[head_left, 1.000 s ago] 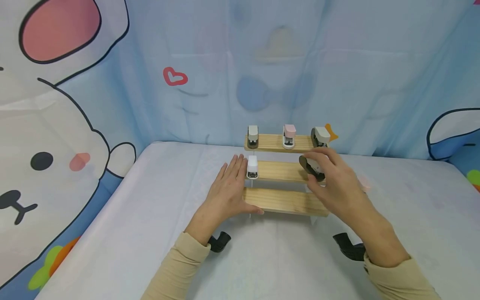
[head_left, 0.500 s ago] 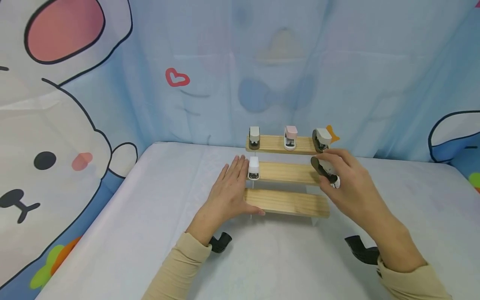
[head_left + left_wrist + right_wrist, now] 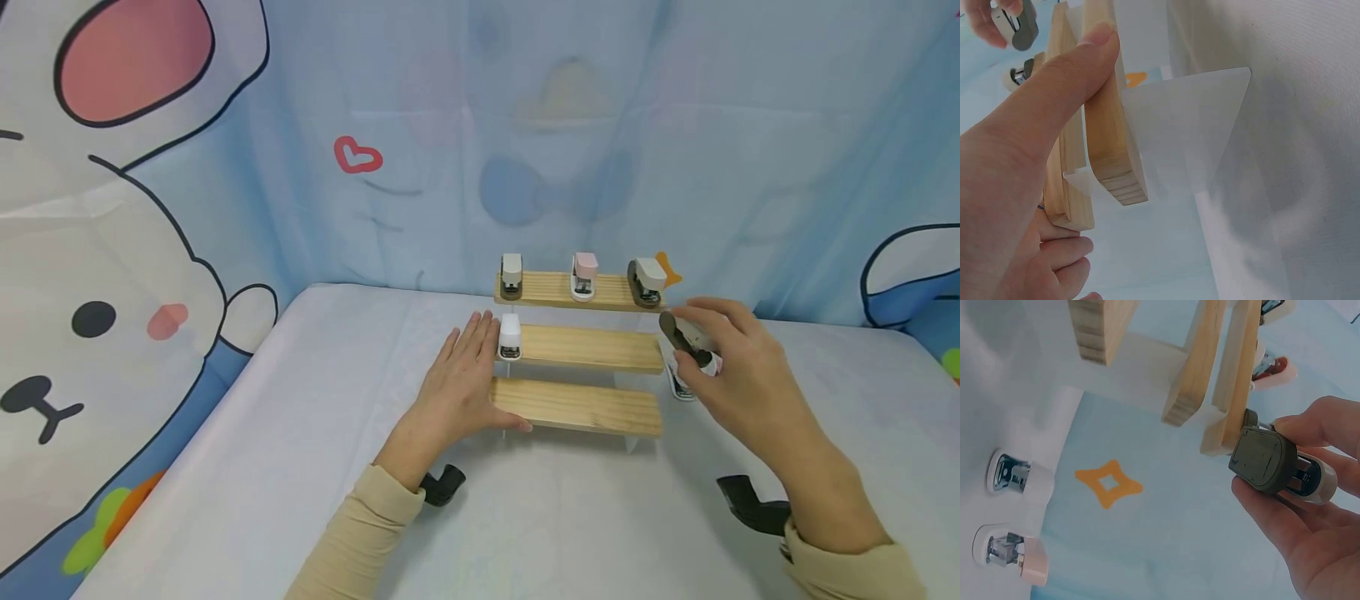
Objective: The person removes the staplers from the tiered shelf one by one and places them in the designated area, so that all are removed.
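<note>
My right hand (image 3: 757, 400) pinches a small stapler (image 3: 1263, 459) with a dark grey-green base and cream top, in the air off the right end of a three-step wooden rack. My left hand (image 3: 461, 383) lies along the rack's left end, fingers straight; its thumb (image 3: 1100, 34) rests on the lowest board (image 3: 577, 406). A white stapler (image 3: 510, 336) stands at the left of the middle board (image 3: 592, 348). Along the top board (image 3: 547, 288) are a grey-and-dark stapler (image 3: 512, 275), a pink stapler (image 3: 584, 273) and a cream-and-dark stapler (image 3: 647, 282).
Right of the rack, a white stapler (image 3: 1019, 475) and a pink stapler (image 3: 1013, 553) stand on the white-covered table (image 3: 570, 517); my right hand mostly hides them in the head view. Clear side supports (image 3: 1179, 125) hold the boards. A patterned blue curtain (image 3: 420, 83) hangs behind.
My right hand has carried the pinched stapler rightward, from over the middle board's right part to beyond its end. The left hand has stayed at the rack.
</note>
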{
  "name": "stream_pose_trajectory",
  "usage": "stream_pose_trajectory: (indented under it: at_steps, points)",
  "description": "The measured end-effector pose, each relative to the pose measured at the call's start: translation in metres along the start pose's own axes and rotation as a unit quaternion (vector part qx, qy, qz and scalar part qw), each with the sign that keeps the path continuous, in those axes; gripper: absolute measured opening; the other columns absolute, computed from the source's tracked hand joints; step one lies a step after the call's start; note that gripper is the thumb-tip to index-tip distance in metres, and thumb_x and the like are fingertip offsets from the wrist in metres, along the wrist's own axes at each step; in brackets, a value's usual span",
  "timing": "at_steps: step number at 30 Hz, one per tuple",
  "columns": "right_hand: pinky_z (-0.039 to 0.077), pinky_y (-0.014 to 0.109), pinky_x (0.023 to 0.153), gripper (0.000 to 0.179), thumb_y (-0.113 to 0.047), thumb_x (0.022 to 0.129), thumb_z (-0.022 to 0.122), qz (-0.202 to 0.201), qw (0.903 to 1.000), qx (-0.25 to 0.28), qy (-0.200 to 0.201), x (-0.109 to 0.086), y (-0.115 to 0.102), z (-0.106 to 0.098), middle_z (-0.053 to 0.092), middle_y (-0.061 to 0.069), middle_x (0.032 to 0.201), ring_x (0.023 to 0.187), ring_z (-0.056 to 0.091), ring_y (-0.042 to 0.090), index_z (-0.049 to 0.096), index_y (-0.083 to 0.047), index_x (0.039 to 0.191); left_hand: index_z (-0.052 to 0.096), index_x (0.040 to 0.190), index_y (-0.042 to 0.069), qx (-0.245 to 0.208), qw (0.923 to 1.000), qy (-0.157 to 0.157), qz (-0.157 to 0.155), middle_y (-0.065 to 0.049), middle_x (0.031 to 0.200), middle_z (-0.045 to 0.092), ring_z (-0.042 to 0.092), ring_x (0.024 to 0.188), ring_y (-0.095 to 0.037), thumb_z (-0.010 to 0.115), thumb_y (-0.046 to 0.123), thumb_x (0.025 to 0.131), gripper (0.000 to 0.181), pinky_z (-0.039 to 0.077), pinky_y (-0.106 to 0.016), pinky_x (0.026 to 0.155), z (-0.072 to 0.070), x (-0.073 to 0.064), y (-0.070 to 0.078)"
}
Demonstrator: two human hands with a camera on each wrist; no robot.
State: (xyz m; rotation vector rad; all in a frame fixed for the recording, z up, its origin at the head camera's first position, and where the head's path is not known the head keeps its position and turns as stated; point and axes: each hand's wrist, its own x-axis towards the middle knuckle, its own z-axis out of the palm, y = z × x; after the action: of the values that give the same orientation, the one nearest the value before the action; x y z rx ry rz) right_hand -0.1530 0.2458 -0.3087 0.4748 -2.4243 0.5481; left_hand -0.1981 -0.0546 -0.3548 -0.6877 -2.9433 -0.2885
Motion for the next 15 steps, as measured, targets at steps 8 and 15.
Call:
stream_pose_trajectory:
  at_steps: [8, 15]
  points:
    - [0.055, 0.031, 0.071, 0.052, 0.012, 0.075, 0.075, 0.017, 0.9998, -0.008, 0.006, -0.003, 0.014, -0.008, 0.052, 0.029, 0.130, 0.096, 0.059, 0.041, 0.061, 0.005, 0.125, 0.008, 0.159, 0.002, 0.003, 1.0000, -0.002, 0.001, -0.012, 0.168, 0.006, 0.003, 0.156, -0.024, 0.076, 0.078, 0.061, 0.141, 0.010, -0.043, 0.128, 0.000, 0.000, 0.001]
    - [0.050, 0.067, 0.078, 0.050, 0.012, 0.079, 0.071, 0.066, 0.9977, -0.010, -0.013, -0.006, 0.031, -0.017, 0.048, 0.035, 0.130, 0.102, 0.055, 0.050, 0.057, 0.008, 0.127, 0.008, 0.159, 0.002, 0.003, 1.0000, 0.001, 0.002, -0.014, 0.168, 0.008, 0.004, 0.156, -0.025, 0.077, 0.077, 0.061, 0.142, 0.010, -0.043, 0.128, 0.000, 0.000, 0.001]
